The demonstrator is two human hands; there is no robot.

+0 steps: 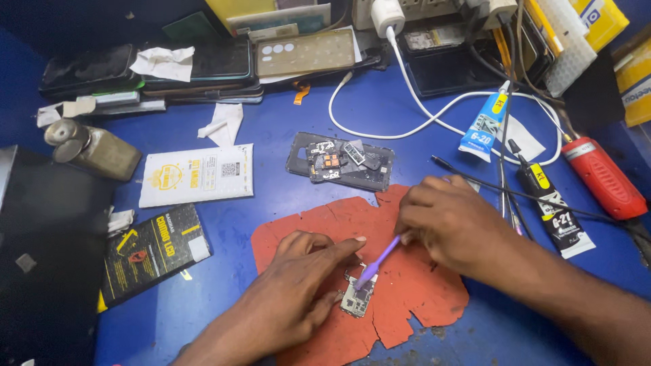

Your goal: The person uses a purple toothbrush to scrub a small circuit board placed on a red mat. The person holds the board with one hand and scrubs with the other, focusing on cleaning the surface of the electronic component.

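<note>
A small phone circuit board [357, 298] lies on a torn red mat [413, 291] on the blue table. My left hand [298, 285] presses down beside the board, forefinger stretched over its top edge. My right hand [451, 220] grips a thin purple brush [377, 263], whose tip rests on the board. Behind the mat sits an opened dark phone body [340, 161] with parts showing.
Two glue tubes, one blue-white [484, 125] and one black [553, 207], lie at right beside a red tool [605, 177] and a white cable [407, 102]. A white packet [196, 174], a black packet [152, 251] and a metal bottle [91, 148] lie left. Stacked phones [169, 68] line the back.
</note>
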